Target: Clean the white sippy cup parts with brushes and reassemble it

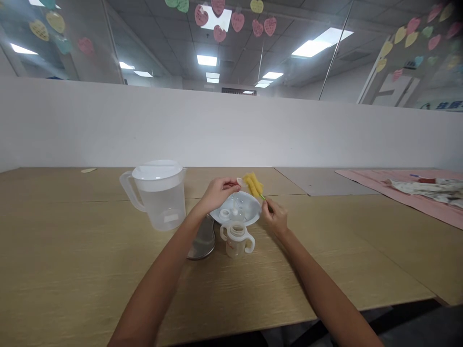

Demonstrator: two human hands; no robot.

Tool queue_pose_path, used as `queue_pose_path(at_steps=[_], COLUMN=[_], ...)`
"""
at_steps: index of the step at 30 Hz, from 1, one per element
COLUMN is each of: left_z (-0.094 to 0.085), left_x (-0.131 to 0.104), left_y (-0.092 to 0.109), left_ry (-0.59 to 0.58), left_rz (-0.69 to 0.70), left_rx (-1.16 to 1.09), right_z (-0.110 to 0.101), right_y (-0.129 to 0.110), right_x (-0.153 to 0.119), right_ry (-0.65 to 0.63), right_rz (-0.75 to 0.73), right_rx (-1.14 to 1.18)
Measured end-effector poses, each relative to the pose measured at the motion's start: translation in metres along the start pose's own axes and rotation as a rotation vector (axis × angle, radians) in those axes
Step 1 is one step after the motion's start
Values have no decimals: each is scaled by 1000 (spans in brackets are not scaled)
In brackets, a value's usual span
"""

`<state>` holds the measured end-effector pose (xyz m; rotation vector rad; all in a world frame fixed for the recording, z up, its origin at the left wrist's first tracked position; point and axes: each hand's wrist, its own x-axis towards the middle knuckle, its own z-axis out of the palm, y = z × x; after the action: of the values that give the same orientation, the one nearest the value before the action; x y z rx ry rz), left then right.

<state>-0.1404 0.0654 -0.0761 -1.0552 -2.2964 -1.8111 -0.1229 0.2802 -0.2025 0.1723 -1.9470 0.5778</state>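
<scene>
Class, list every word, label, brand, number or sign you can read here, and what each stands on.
None reads clearly.
Heart notes, up top: writing too small.
Blue sign, far right: blurred, cut off by the picture's edge.
Label on the jug: unreadable.
Faint mark on the bottle: too small.

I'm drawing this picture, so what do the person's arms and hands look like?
The left forearm and right forearm are bare as far as they show, with no sleeves. The left hand and right hand wear no gloves. I see no watch or bracelet either. I can't tell about rings.
</scene>
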Motion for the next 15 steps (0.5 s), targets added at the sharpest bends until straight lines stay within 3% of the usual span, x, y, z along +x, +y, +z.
queue_pose_path(at_steps=[5, 11, 15], left_z=[1, 13, 14], left_x=[3, 11, 11], left_y=[-8, -19, -11], left_ry=[113, 98, 124], left_rz=[-81, -227, -287], left_rx=[-233, -839, -951], right_z=[2, 3, 3], right_y=[-2, -13, -13], right_x=[0, 1, 2], right_ry=[82, -77, -137], right_rz=[3, -170, -228], right_rx=[-104, -113, -89])
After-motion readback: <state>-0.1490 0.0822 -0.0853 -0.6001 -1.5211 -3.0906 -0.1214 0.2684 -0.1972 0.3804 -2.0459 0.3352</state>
